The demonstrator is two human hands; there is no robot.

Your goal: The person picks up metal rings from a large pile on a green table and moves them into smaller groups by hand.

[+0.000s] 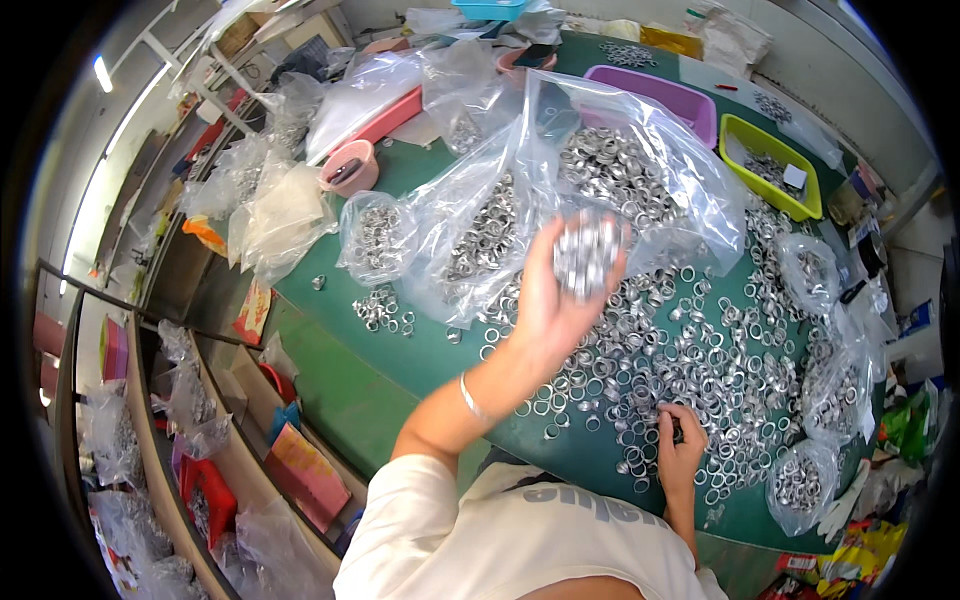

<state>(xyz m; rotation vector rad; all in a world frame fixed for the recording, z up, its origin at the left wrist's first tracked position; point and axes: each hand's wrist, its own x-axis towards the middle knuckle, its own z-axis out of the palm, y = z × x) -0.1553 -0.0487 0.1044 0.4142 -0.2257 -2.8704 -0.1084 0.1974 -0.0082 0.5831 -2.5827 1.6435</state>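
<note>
The work looks partway, with many metal rings (650, 375) loose across the bench (430, 350) and others in clear bags (380, 235), while the left hand (560, 305) cups a ring heap (588, 258) and the right hand (682, 445) curls among loose ones, its grip unclear.

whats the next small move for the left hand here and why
Probably tip the left hand over the large clear plastic bag just beyond it. Its palm holds a heap of small, round, silver-coloured metal rings, and the bag contains similar-looking pieces. Whether the bag's mouth faces the hand is hard to tell, so checking that first seems wise.
</note>
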